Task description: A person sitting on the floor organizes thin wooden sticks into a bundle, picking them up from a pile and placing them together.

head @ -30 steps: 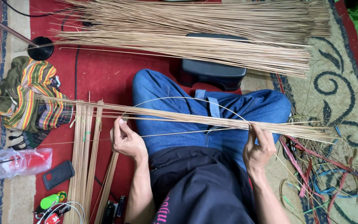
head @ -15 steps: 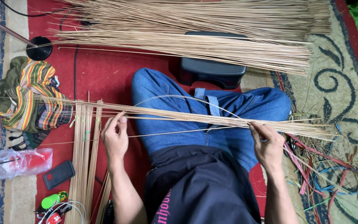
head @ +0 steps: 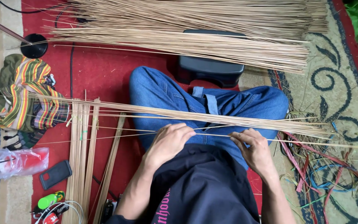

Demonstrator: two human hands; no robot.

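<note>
Both hands pinching a thin tan reed strand across the lap.

Left hand and right hand each grip the long thin tan reed strand, lying just below the bundle of tan reed strips resting across blue-jeaned legs; red patterned carpet underneath.
</note>
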